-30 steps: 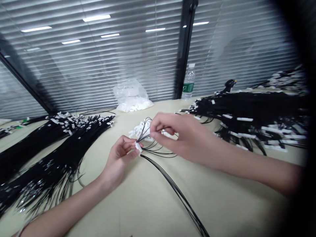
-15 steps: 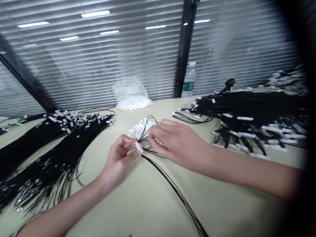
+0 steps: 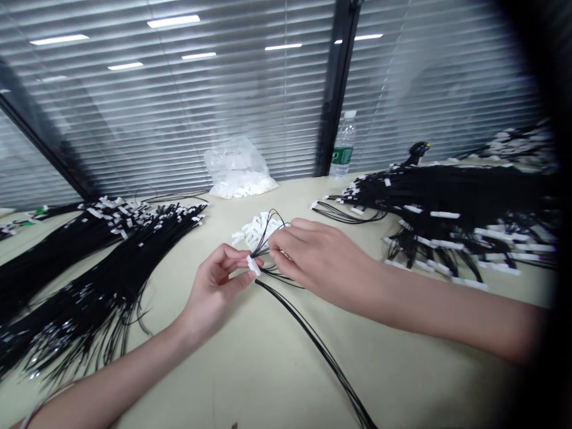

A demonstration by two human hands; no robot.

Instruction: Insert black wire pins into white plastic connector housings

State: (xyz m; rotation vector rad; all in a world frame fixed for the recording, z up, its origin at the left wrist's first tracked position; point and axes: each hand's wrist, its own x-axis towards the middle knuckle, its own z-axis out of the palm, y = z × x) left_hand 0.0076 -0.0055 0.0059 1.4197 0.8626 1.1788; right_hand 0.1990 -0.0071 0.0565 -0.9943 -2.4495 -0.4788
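Observation:
A white connector (image 3: 253, 266) is pinched between the thumb and fingers of my left hand (image 3: 221, 275). Thin black wires (image 3: 267, 235) loop up from its upper end toward my right hand (image 3: 308, 253), whose fingers are closed on them. More black wires run right, beneath my right hand. A black cable bundle (image 3: 313, 336) starts just below the connector and curves down to the front edge of view. Behind the hands lies a small pile of white connectors (image 3: 254, 229), partly hidden by the wires and my right hand.
Black cable bundles with white ends (image 3: 102, 268) cover the left of the table (image 3: 250, 369). More cable bundles (image 3: 447, 190) lie at right. Along the blinds stand a clear bag of white parts (image 3: 239, 170) and a plastic bottle (image 3: 342, 149).
Both hands keep nearly the same position and hold. The fingers of my right hand have shifted slightly at the wires.

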